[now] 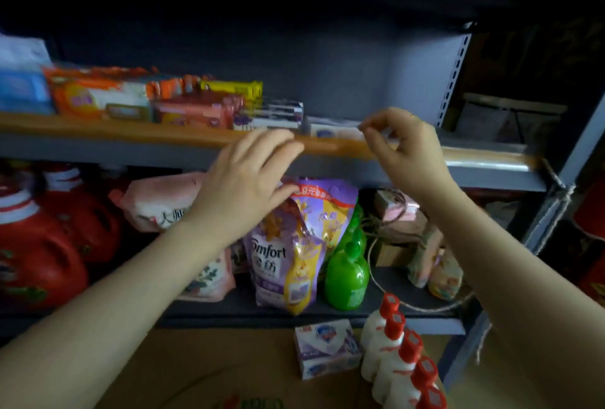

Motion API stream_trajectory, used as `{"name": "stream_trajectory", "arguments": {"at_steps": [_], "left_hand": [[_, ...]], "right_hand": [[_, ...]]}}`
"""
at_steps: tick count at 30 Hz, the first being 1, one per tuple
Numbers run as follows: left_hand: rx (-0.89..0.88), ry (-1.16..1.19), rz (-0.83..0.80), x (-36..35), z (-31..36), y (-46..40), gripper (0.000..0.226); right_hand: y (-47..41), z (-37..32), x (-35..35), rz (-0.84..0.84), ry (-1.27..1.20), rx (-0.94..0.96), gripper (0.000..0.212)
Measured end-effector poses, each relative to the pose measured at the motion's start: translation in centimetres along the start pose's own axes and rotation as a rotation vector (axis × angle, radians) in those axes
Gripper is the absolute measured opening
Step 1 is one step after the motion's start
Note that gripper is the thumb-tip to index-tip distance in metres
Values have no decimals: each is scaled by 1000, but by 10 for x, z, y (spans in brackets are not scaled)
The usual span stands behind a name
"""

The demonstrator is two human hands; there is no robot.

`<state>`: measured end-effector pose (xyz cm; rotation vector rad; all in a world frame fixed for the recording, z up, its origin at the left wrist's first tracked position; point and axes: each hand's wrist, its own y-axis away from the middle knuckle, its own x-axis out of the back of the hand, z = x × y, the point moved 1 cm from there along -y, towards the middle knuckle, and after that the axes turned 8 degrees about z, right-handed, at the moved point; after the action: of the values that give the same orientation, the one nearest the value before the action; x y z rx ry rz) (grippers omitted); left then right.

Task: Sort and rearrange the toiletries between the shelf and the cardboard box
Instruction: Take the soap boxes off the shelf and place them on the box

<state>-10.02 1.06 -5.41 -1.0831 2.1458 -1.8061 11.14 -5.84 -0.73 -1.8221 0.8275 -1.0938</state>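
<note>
both forearms fill the lower frame, reaching up to the shelf [131, 133]. left hand [248, 176] lies with fingers straight and together, fingertips touching the orange front lip of the upper level, holding nothing. right hand [402, 143] is raised just right of it, fingers curled, thumb and forefinger pinched near a white soap pack [330, 130] on that level; motion blur makes it hard to say whether it holds the pack or only air. hands apart, neither touching the other.

outward: flat wipe packs [108, 97] in a row along the upper level, left of the hands. below, a purple refill pouch [288, 245] stands under the left wrist, green bottles [348, 274] just beside it on the right, red jugs [42, 238] far left. cardboard box [229, 366] at the bottom holds a soap box [327, 349] and a row of white bottles [393, 353] with red caps.

risks: the soap pack sits close to the shelf's front edge; a loose pinch or a snag on the lip could tip it down onto the pouch or into the box. the left wrist hangs close over the pouch top and a drop of the arm could knock it forward.
</note>
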Motion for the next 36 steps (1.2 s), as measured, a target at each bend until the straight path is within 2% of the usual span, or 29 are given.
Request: {"name": "stream_trajectory", "arguments": {"at_steps": [2, 5, 8, 11, 14, 18, 22, 23, 25, 28, 30, 33, 35, 36], "left_hand": [[3, -88, -109, -2, -15, -15, 68], [41, -113, -267, -12, -27, -28, 84], [72, -63, -337, -23, -34, -29, 80], [136, -6, -348, -29, -36, -29, 78], [165, 29, -332, -30, -36, -30, 80], [186, 50, -320, -30, -37, -28, 79], [198, 69, -298, -33, -37, -25, 78], [206, 75, -300, -33, -37, -25, 78], [210, 95, -303, -32, -38, -25, 77], [232, 178, -305, -30, -39, -25, 76], [347, 304, -247, -25, -35, -29, 75], [574, 612, -11, -7, -25, -38, 74], [592, 804, 99, 6, -16, -46, 72], [573, 849, 96, 11, -11, -49, 69]], "right_hand": [[-23, 5, -8, -71, 108, 31, 17], [-49, 21, -25, -337, 210, -85, 26], [-63, 30, -35, -547, 217, -181, 36], [-74, 36, -33, -701, 86, -235, 35], [-82, 42, -35, -776, 36, -223, 36], [-88, 52, -48, -759, 135, -176, 37], [-88, 60, -53, -838, 213, -204, 64], [-88, 59, -53, -805, 240, -177, 65], [-88, 51, -48, -603, 266, -76, 63], [-81, 33, -30, -220, 103, -41, 66], [-68, 17, -13, -128, -104, -59, 69], [-40, -7, 3, -209, -350, -76, 69], [-23, -17, 6, -316, -465, -143, 68], [-16, -20, 6, -358, -519, -187, 68]]}}
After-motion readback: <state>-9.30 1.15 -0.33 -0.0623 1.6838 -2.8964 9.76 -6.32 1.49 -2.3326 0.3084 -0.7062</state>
